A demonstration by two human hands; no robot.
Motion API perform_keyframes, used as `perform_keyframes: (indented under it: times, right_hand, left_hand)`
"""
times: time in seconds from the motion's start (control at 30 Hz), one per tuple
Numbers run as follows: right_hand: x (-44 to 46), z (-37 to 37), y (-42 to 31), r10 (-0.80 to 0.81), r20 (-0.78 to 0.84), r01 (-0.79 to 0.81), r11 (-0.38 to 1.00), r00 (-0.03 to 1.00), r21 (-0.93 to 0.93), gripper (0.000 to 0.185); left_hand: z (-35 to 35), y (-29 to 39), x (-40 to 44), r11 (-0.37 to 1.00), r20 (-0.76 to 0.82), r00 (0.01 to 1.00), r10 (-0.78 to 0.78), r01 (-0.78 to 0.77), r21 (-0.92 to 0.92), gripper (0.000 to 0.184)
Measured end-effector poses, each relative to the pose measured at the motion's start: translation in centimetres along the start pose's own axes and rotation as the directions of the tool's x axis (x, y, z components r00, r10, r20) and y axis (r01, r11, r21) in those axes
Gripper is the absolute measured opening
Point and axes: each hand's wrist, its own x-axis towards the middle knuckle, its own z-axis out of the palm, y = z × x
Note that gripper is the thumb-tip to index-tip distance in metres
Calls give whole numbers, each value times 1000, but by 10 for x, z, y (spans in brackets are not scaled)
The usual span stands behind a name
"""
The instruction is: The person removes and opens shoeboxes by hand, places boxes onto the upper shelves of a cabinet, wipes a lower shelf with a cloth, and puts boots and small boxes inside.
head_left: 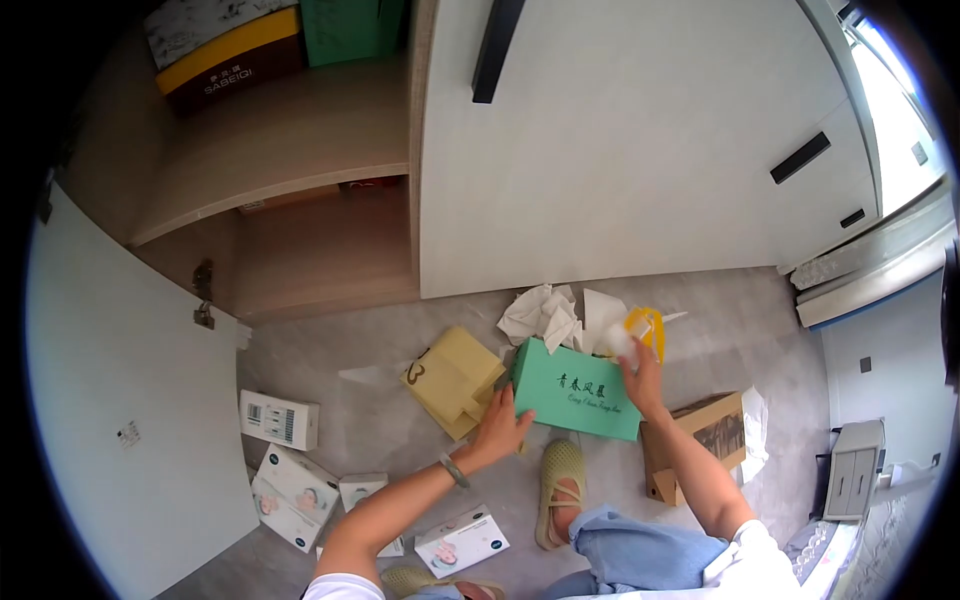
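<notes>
A green shoe box (578, 390) with dark lettering rests on the floor before my feet. At its left end is my left hand (500, 430), fingers along the edge and thumb on the lettered face, gripping it. My right hand (643, 380) is at the box's far right corner, its fingers closed on a whitish, translucent piece (621, 343) whose kind is unclear. Just behind those fingers lies a yellow item (650, 328), partly covered. Crumpled white paper (543, 316) lies along the box's far side. Left of the box is a flat tan paper bag (453, 378).
White printed boxes (295, 497) lie at the lower left. A brown carton (710, 430) is on the right. Ahead stands a cabinet with a shelf (290, 150) holding boxes, its left door (120, 400) swung wide. A closed white door panel (620, 150) adjoins it.
</notes>
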Motion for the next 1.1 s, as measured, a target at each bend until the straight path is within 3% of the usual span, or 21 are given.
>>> perform_keyframes:
  times: [0.07,0.1,0.17,0.2,0.23,0.27,0.3,0.37,0.43,0.6,0.67,0.7,0.8,0.87,0.9,0.97,1.0,1.1]
  right_hand:
    - [1,11,18,321,-343,-260,942,883,212,58]
    - [-7,13,28,332,-339,-271,938,880,214,58]
    - [-27,14,49,609,16,-580,747,793,325,58]
    - [-40,21,55,609,17,-582,749,793,319,58]
    - [-55,28,58,659,251,-686,563,709,461,62]
    - [-63,33,63,631,483,-774,334,607,537,67]
    - [-63,28,55,628,488,-777,337,606,531,67]
    - [-63,8,23,599,620,-832,151,506,534,70]
    - [-61,7,16,588,621,-821,140,519,553,71]
    - [-61,-2,8,550,661,-828,105,510,551,68]
    - [-68,-2,18,463,697,-786,-2,548,619,65]
    - [-69,-3,20,450,702,-790,11,552,613,65]
    - [-75,-6,21,412,741,-820,26,531,572,63]
    - [-79,-1,19,322,735,-775,-6,597,632,62]
    - [-80,1,16,287,762,-798,14,580,603,62]
    - [-79,-5,-2,241,720,-747,34,650,664,62]
    - [-76,-13,-16,217,743,-767,50,634,640,62]
    - [-70,-21,-42,48,675,-673,-53,736,737,66]
  left_hand:
    - [-6,5,4,995,34,996,-87,85,58,66]
    - [-8,6,5,992,47,992,-116,113,58,67]
    - [-9,3,7,989,61,988,-144,141,52,69]
    - [-7,0,8,987,40,986,-163,163,18,68]
    - [-5,-1,9,982,17,982,-186,186,-19,67]
    - [-3,-2,9,981,14,981,-193,193,-25,67]
    - [-2,-4,10,980,33,979,-201,201,0,69]
    - [5,-16,11,977,46,976,-212,211,30,71]
    - [24,-35,17,929,156,949,-274,303,-213,85]
    - [22,-22,26,873,222,868,-444,475,-113,111]
    - [39,-25,17,914,166,933,-320,350,-205,116]
    - [50,-31,16,891,177,943,-282,326,-315,118]
    - [32,0,-3,852,189,922,-337,384,-357,114]
    - [20,32,-23,819,57,912,-407,392,-420,107]
    - [10,47,-30,839,27,919,-394,371,-399,105]
    - [-25,74,-45,847,37,932,-359,343,-405,104]
    - [-37,74,-52,833,14,920,-391,361,-419,104]
    - [-69,68,-76,879,-122,971,-204,127,-459,111]
